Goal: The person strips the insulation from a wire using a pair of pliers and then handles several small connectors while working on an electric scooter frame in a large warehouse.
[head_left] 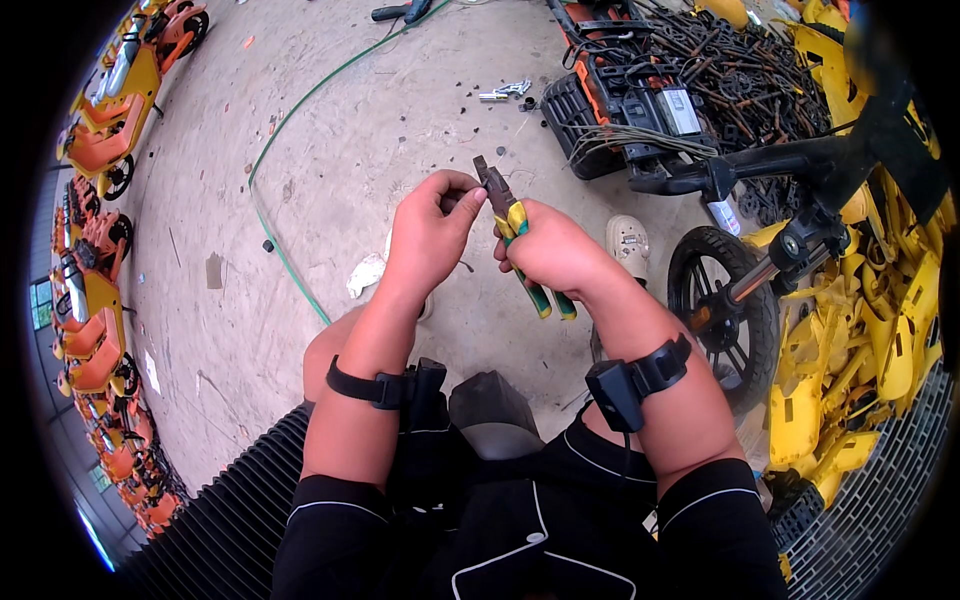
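My right hand (550,245) is closed round the handles of a pair of pliers (514,220) with yellow and green grips and dark, worn jaws. The jaws point up and away from me, a little to the left. Beside them, the thumb and fingertips of my left hand (428,232) are pinched together, close to or touching the jaw side. Whatever the left fingers hold is too small and hidden to name. Both hands are above the concrete floor, in front of my lap.
A wheel with a fork (722,300) stands close on my right. Behind it lie a black-and-orange vehicle part (610,95), rusty metal pieces (745,85) and yellow plastic panels (835,370). A green hose (262,150) crosses the floor; shiny bolts (508,91) lie ahead. Orange-yellow scooters (105,130) line the left.
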Tool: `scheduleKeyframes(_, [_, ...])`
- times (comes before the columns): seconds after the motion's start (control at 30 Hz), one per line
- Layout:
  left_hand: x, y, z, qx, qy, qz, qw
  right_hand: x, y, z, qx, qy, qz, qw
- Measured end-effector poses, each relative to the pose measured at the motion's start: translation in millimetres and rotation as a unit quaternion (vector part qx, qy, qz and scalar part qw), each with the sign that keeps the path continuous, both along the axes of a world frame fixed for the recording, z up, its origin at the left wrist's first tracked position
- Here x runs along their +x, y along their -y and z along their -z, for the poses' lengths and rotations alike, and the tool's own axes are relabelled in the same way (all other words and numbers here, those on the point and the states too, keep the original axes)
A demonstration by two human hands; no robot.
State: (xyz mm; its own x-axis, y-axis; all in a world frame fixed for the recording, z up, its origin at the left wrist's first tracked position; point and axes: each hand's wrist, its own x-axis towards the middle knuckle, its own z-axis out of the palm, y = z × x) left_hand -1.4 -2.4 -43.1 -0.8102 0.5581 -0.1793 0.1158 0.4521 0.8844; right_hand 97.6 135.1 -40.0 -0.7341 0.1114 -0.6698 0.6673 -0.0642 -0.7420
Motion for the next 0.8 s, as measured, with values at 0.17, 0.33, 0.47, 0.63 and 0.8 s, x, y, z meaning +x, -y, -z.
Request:
scheduleKeyframes(0.17, [0.6,1.6,-1.6,-0.039,0.032,0.042,0.998,2.2,2.0,18.3,0.099,-0.035,-0.011,0.994])
scheduleKeyframes(0.33, [-1.3,2.9,-5.9,-0.023,0.064,0.023,0.997,2.4,1.5,18.9,0.154,-0.049,-0.014,0.987])
scheduleKeyframes(0.47, [-2.4,2.1,-10.8,-0.002,0.102,0.013,0.995,3.0,0.9,18.9,0.148,-0.057,-0.008,0.987])
scheduleKeyframes(0.63, [-5.7,5.7,-10.3,0.024,0.113,0.018,0.993,1.7,0.5,10.8,0.139,-0.049,0.002,0.989])
scheduleKeyframes(0.8, [-6.7,7.5,-13.8,0.035,0.123,0.018,0.992,2.5,-3.3,12.6,0.15,-0.051,0.016,0.987])
